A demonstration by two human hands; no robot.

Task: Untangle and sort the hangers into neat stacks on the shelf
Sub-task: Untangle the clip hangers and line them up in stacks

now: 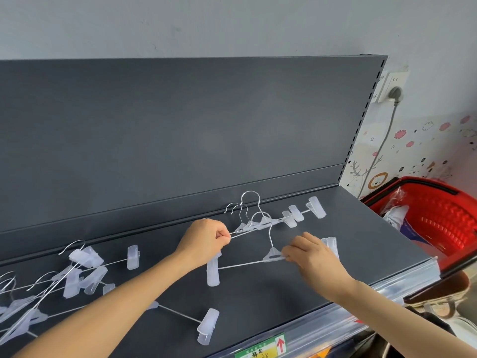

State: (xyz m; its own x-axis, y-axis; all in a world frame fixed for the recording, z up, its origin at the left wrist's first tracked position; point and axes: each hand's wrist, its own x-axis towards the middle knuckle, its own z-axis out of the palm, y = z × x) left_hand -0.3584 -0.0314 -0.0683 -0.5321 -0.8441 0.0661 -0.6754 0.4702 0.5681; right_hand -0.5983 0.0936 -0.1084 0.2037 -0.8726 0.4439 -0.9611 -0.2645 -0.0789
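A tangled heap (51,282) of clip hangers lies at the left of a dark shelf (361,249). The left hand (204,241) pinches the wire bar of a small stack (260,222) near the back. The right hand (312,257) grips one loose hanger (271,255) just in front. Aligning hooks and clips first should keep the stack neat.

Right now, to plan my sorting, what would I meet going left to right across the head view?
Tangled hanger pile → left hand → right hand → red basket. Left out, overlapping the hands: the stacked hangers the left hand pinches, the single hanger the right hand holds.
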